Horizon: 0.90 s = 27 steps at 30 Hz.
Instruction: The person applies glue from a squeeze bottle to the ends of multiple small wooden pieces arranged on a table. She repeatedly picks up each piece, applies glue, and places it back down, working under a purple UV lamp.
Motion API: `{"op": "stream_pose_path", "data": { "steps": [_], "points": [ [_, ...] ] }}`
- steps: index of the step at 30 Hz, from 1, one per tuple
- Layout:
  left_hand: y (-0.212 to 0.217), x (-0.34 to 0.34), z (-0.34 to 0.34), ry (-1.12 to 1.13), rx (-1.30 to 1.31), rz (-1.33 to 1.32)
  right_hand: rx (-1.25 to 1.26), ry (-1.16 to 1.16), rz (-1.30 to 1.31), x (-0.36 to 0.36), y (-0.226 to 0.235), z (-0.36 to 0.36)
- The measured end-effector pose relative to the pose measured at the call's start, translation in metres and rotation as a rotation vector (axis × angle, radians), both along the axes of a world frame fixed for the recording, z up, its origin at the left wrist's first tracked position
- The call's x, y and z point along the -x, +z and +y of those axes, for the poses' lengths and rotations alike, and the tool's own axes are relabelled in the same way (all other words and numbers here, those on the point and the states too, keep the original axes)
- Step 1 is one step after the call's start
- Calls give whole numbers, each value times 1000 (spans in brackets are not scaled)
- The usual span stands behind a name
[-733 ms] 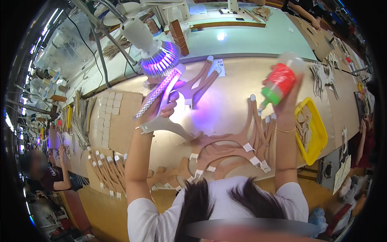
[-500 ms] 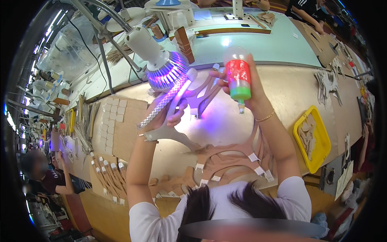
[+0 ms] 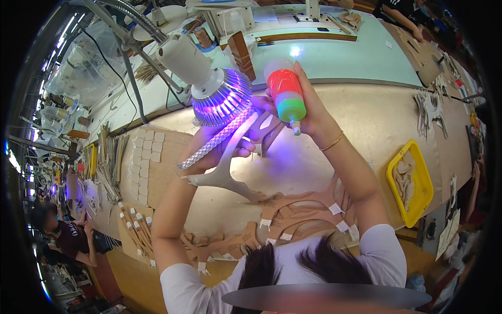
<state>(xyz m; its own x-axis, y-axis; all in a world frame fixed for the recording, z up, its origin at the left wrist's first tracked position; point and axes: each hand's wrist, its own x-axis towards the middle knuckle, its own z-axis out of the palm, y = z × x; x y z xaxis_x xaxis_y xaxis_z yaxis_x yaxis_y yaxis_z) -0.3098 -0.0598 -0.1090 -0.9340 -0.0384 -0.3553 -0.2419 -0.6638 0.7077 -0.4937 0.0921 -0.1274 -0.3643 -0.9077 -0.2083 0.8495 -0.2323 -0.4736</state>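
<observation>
My left hand [image 3: 241, 148] is closed around a silvery braided strap [image 3: 215, 142] and a pale, branching flat cut piece [image 3: 224, 168], which I hold up beneath a lit purple lamp [image 3: 222, 99]. In my right hand [image 3: 310, 109] is a squeeze bottle [image 3: 285, 83] with a red label and green top, tilted nozzle-down. Fingers of that hand reach toward the strap's upper end beside the lamp; whether they touch it I cannot tell. Brown curved cut pieces [image 3: 295, 206] with white tabs lie on the table close to my body.
A yellow tray [image 3: 427, 183] with small tan pieces sits at right. White squares [image 3: 144, 166] cover a board at left, near tabbed strips [image 3: 137, 226]. Beyond the table stands a pale green machine bed [image 3: 334, 60]. Other people work at far left [image 3: 73, 238] and far right [image 3: 400, 20].
The bottle and my right hand have moved left, closer to the lamp, and the bottle is more tilted. My left hand still holds the strap and pale piece.
</observation>
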Motion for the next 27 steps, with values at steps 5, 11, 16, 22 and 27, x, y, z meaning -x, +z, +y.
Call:
{"op": "stream_pose_path", "data": {
  "steps": [5, 11, 16, 22, 27],
  "points": [
    [8, 5, 1, -46, -60, -61, 11, 52, 84, -6, 12, 1],
    [7, -7, 6, -18, -130, -116, 0, 142, 85, -15, 21, 3],
    [9, -13, 5, -65, -154, -47, 17, 193, 82, -17, 22, 2],
    [16, -16, 16, -46, -127, -180, 26, 221, 51, -18, 16, 3],
    [28, -20, 29, -25, 19, -204, 110, 155, 38, -15, 21, 14]
  ]
}}
